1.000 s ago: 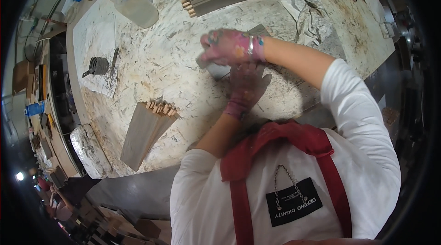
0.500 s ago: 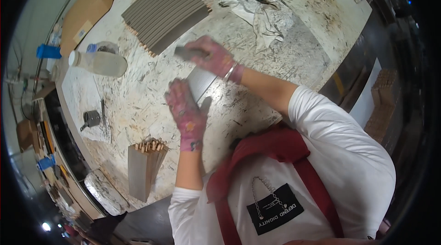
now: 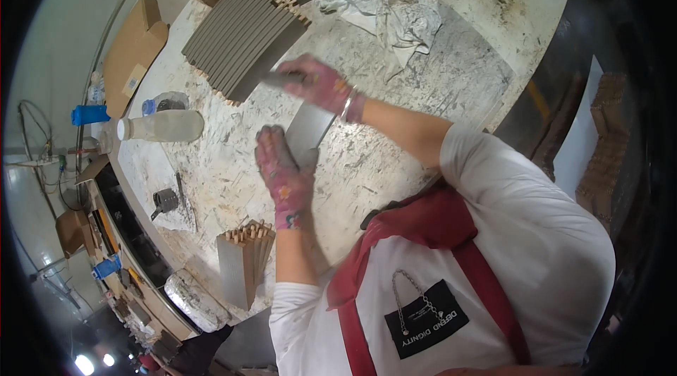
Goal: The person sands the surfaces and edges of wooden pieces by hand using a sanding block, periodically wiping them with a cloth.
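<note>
A flat grey rectangular panel (image 3: 309,128) lies on the stained white worktable (image 3: 360,186) in front of me. My left hand (image 3: 284,175), in a pink flowered glove, rests at the panel's left edge with its fingers stretched out and thumb apart. Above the panel's far end, my gloved right hand (image 3: 324,85) has its fingers closed round a small dark grey block (image 3: 281,80). Motion smears the block, and its underside is hidden, so contact with the panel cannot be told. A silver band circles my right wrist.
Grey strips with wooden peg ends (image 3: 243,41) are stacked at the far side, beside a crumpled stained cloth (image 3: 391,13). A bundle of similar pieces (image 3: 240,263) stands near left. Leftward are a bottle (image 3: 166,126), a dark scraper-like tool (image 3: 166,201) and a cardboard box (image 3: 134,59).
My right hand, still gripping the grey block, has shifted slightly over the panel's far end. My left hand stays at the panel's edge. The whole view has turned a little.
</note>
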Action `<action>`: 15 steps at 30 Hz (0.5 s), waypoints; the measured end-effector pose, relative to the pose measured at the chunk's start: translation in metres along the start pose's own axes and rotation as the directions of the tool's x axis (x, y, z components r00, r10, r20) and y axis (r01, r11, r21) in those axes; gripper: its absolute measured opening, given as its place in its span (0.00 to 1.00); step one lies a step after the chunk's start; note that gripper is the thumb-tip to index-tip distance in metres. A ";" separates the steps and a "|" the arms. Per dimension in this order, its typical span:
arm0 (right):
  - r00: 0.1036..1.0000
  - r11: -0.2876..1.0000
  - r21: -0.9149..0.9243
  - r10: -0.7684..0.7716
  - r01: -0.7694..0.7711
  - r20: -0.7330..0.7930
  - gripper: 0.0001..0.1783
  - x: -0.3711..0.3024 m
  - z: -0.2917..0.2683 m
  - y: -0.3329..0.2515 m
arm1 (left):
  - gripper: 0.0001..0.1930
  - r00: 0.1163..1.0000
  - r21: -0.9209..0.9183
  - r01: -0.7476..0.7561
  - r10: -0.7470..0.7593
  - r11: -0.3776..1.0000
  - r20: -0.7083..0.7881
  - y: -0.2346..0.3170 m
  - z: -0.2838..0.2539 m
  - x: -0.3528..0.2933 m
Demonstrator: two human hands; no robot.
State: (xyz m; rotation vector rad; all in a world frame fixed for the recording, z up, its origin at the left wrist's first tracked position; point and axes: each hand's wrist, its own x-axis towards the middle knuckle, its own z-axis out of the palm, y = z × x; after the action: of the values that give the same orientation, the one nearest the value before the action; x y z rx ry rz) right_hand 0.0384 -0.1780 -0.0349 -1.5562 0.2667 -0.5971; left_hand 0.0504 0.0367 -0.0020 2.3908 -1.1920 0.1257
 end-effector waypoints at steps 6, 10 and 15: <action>0.963 0.988 0.076 0.151 -0.137 -0.225 0.28 0.007 -0.064 -0.020 | 0.39 0.981 0.152 0.185 -0.172 0.971 -0.094 0.000 -0.021 -0.014; 0.977 0.999 0.016 0.054 -0.052 -0.204 0.25 -0.027 -0.088 -0.042 | 0.44 0.986 0.109 0.142 -0.150 0.984 0.069 0.038 -0.014 0.007; 0.982 0.993 0.063 0.104 -0.095 -0.160 0.23 -0.060 -0.117 -0.078 | 0.34 0.922 -0.064 0.228 -0.195 0.972 0.334 0.022 -0.039 0.028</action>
State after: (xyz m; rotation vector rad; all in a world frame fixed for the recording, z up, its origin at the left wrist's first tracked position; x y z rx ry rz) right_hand -0.0878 -0.2401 0.0266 -1.4341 0.4458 -0.6486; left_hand 0.0552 0.0217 0.0481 2.4932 -1.0350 -0.4063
